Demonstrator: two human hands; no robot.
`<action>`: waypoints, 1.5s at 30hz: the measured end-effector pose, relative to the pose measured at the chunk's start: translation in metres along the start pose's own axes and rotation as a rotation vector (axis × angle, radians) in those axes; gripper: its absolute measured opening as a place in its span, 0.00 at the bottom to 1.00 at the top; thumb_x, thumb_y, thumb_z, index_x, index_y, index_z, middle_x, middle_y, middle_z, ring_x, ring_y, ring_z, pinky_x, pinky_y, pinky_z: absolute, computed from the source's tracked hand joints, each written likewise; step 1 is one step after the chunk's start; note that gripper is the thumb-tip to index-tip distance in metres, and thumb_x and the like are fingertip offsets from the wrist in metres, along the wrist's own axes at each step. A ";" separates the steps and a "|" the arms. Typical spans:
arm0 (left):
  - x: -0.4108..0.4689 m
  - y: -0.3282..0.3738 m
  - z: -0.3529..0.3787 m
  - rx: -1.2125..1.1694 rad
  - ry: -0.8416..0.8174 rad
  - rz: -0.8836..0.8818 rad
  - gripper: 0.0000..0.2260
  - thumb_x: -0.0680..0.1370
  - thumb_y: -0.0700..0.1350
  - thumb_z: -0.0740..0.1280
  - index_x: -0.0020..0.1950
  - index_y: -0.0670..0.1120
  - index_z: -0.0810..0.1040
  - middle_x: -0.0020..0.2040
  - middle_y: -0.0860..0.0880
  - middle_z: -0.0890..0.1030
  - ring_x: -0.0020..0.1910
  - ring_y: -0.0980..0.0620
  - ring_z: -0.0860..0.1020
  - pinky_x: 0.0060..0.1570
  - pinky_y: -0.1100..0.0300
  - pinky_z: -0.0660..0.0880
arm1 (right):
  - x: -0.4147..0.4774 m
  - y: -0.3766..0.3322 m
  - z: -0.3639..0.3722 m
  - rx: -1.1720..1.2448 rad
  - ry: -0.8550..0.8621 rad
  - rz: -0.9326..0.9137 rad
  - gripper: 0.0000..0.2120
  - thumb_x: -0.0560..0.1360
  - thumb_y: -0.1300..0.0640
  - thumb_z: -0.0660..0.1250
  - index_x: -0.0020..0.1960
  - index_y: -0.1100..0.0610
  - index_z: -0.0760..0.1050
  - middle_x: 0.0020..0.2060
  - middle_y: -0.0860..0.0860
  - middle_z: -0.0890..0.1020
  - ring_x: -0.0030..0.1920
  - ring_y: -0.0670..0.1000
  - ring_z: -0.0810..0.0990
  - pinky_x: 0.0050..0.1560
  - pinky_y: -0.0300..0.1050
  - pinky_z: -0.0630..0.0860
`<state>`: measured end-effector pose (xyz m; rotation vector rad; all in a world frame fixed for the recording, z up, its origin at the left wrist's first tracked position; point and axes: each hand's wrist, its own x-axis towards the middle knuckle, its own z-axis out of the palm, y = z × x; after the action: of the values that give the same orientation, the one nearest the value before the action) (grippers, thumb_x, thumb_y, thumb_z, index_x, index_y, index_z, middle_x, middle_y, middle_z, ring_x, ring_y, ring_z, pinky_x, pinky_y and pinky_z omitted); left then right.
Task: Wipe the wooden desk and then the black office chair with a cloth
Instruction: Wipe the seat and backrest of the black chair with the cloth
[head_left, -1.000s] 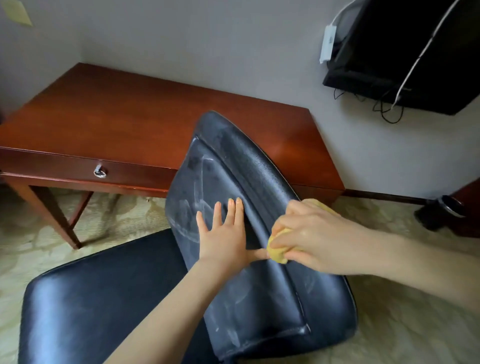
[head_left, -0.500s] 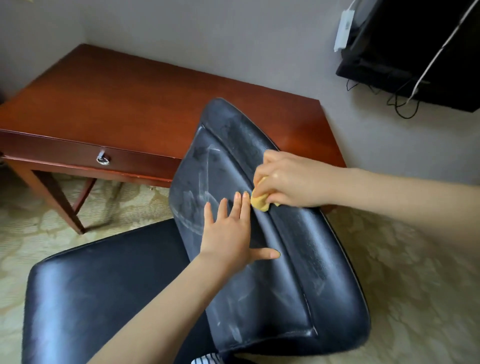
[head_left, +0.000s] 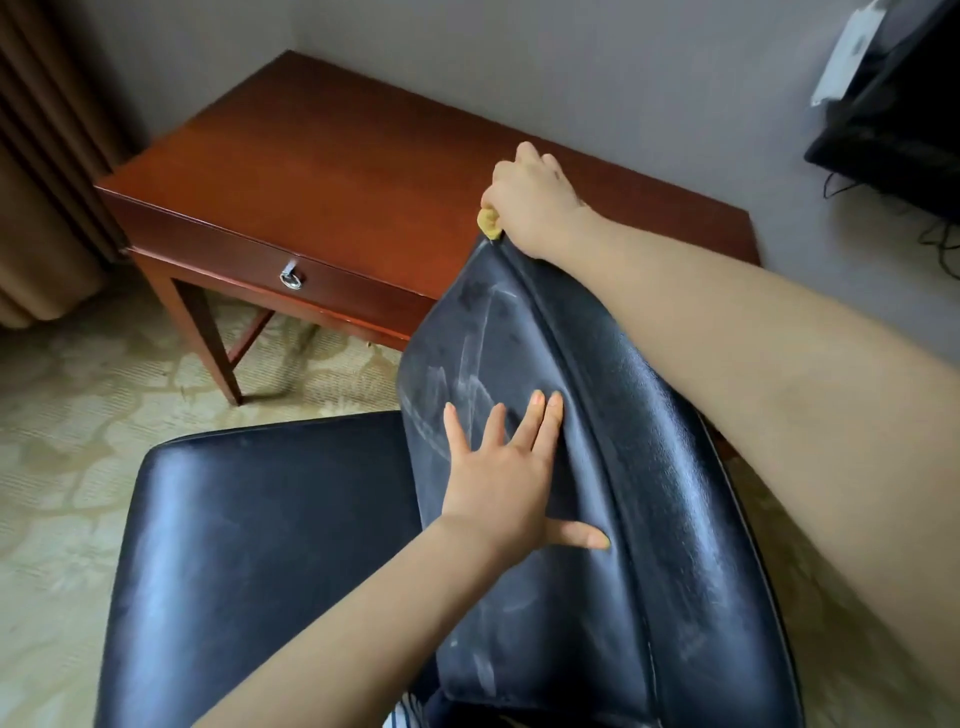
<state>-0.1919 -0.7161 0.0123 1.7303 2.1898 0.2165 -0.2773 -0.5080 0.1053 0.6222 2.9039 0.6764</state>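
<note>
The black office chair (head_left: 639, 467) fills the lower half of the view, its backrest leaning toward the wooden desk (head_left: 332, 171) and streaked with pale wipe marks. My left hand (head_left: 506, 478) presses flat on the front of the backrest, fingers spread. My right hand (head_left: 535, 200) grips a small yellow cloth (head_left: 489, 222) at the top corner of the backrest. Most of the cloth is hidden inside the fist.
The desk has a drawer with a metal ring pull (head_left: 291, 278). A brown curtain (head_left: 36, 171) hangs at the left. A dark screen with cables (head_left: 893, 114) is mounted at the right wall. Patterned carpet (head_left: 78, 415) surrounds the chair.
My right hand slid the cloth up the backrest's edge from the middle to its top corner. My left hand stayed pressed on the backrest. The view shifted right.
</note>
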 end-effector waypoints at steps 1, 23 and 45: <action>0.000 0.000 0.000 -0.010 -0.008 -0.005 0.57 0.62 0.77 0.57 0.76 0.48 0.32 0.78 0.52 0.40 0.76 0.44 0.47 0.65 0.30 0.37 | -0.004 0.001 0.002 0.016 0.000 -0.010 0.13 0.78 0.63 0.60 0.60 0.57 0.77 0.57 0.55 0.75 0.60 0.58 0.66 0.55 0.49 0.66; 0.001 -0.019 0.001 0.012 0.130 0.110 0.49 0.66 0.74 0.57 0.78 0.51 0.43 0.78 0.52 0.53 0.76 0.45 0.52 0.66 0.29 0.42 | -0.361 -0.089 -0.029 0.170 0.071 0.101 0.10 0.69 0.66 0.70 0.42 0.51 0.79 0.42 0.44 0.80 0.41 0.51 0.68 0.40 0.42 0.65; 0.039 -0.048 -0.025 0.116 0.097 0.207 0.33 0.78 0.41 0.57 0.78 0.56 0.44 0.78 0.58 0.45 0.77 0.45 0.46 0.67 0.33 0.37 | -0.232 -0.050 -0.037 0.038 -0.042 0.250 0.14 0.78 0.63 0.54 0.53 0.53 0.76 0.52 0.50 0.74 0.59 0.55 0.66 0.47 0.46 0.57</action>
<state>-0.2526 -0.6880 0.0137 2.0536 2.1256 0.2325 -0.0907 -0.6583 0.1164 1.0033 2.8330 0.6248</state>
